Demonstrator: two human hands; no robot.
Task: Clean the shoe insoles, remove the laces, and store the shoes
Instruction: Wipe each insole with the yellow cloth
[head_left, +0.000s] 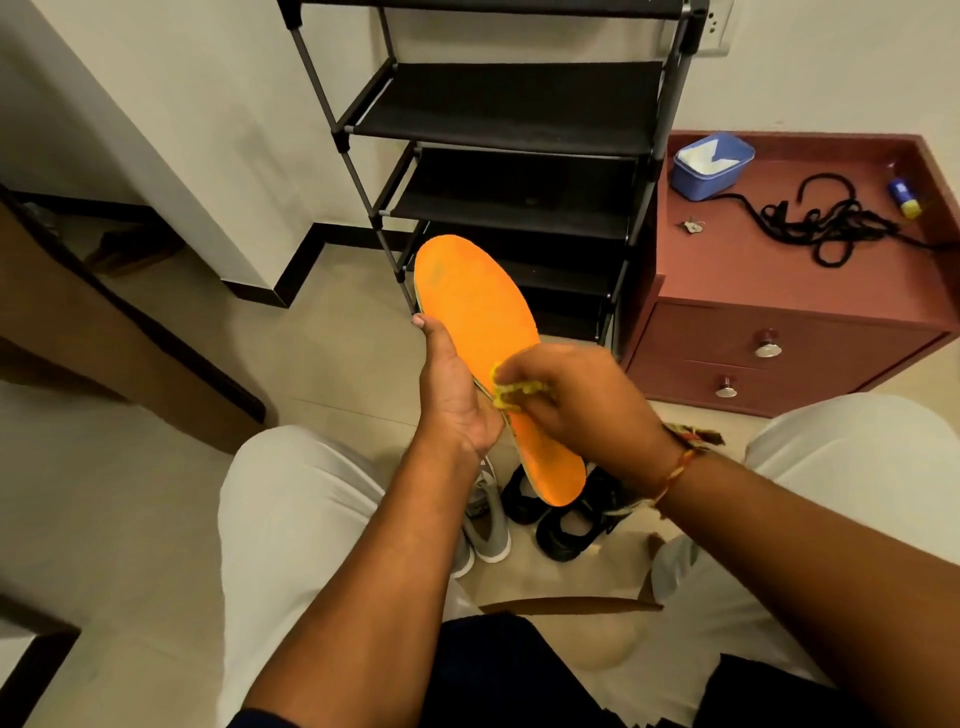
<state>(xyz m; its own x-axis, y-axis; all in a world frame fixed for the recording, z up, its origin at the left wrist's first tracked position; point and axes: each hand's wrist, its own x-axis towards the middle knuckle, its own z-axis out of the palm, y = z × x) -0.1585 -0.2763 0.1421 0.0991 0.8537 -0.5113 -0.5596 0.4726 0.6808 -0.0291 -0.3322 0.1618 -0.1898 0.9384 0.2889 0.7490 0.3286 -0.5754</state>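
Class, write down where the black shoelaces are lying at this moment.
In the head view, upper right: the black shoelaces lie tangled on the red cabinet top, between the blue tub and a small blue-and-yellow bottle.

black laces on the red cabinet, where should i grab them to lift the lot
Pinch the tangled clump of the laces from above. They lie flat on the cabinet top, and the loose ends trail away, so an end alone would probably drag.

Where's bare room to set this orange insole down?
Bare: the shoe rack's upper shelves, and the front strip of the cabinet top, below the black laces. Crowded: laces and blue tub behind; shoes on the floor between your knees.
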